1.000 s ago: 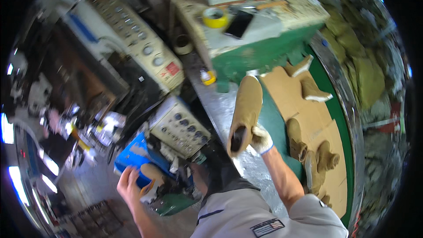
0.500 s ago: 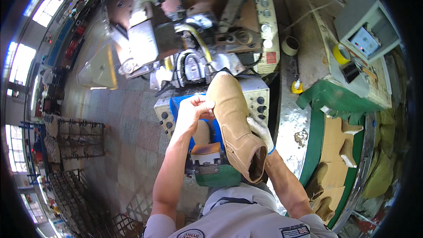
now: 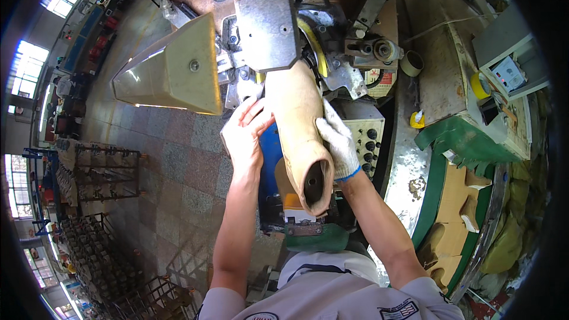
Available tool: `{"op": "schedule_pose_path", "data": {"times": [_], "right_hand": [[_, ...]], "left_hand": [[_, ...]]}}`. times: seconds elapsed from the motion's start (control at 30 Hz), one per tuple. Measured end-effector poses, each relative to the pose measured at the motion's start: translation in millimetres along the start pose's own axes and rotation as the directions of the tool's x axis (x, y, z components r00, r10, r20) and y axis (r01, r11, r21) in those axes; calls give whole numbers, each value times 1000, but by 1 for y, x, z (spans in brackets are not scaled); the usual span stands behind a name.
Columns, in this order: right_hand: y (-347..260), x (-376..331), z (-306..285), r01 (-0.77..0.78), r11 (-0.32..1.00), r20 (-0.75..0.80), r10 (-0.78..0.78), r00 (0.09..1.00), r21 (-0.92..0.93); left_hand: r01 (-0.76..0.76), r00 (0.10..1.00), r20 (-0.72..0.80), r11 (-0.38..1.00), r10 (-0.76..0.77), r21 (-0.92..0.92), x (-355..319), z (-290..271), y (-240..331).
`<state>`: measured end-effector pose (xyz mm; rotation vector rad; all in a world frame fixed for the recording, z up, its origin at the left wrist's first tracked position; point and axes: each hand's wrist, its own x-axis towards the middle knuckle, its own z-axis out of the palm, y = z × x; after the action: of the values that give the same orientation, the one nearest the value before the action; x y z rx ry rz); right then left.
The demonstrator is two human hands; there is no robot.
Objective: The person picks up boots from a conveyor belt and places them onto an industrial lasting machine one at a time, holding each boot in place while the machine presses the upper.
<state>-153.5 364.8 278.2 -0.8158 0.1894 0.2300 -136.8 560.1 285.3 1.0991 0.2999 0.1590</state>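
Observation:
A tan ankle boot (image 3: 292, 115) points away from me, its toe end hidden under the metal block (image 3: 269, 32) of a machine. Its open top faces me, and a dark form with a small hole shows inside. My bare left hand (image 3: 244, 133) is beside the boot's left side, fingers stretched out and apart, the tips at the boot near the machine. On the opposite side my right hand (image 3: 339, 142), in a white knit glove with a blue cuff, holds the boot, its palm and fingers along the side. A curved yellow strip (image 3: 314, 47) lies right of the block.
A yellowish, translucent guard (image 3: 178, 68) juts out left of the machine. Control knobs (image 3: 371, 145) sit right of my gloved hand. Farther right, a green-edged rack (image 3: 453, 201) holds more tan boots, below a bench (image 3: 468, 124). Wheeled racks (image 3: 106, 172) stand on the left floor.
The boot has moved forward, its toe going under the machine's block. Both hands moved forward with it; my left fingers went from pinching the boot to stretched out. The guard appears closer.

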Motion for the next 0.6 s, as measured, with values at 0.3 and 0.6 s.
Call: {"op": "schedule_pose_path", "data": {"times": [0.3,0.6], "right_hand": [[29,15,-4,45,996,-125,-35,992,81],[36,17,5,77,996,-238,-83,968,-35]], "left_hand": [[341,940,-12,940,-341,-6,-36,4,-54],[362,930,42,931,-365,52,-22,1,-57]]}}
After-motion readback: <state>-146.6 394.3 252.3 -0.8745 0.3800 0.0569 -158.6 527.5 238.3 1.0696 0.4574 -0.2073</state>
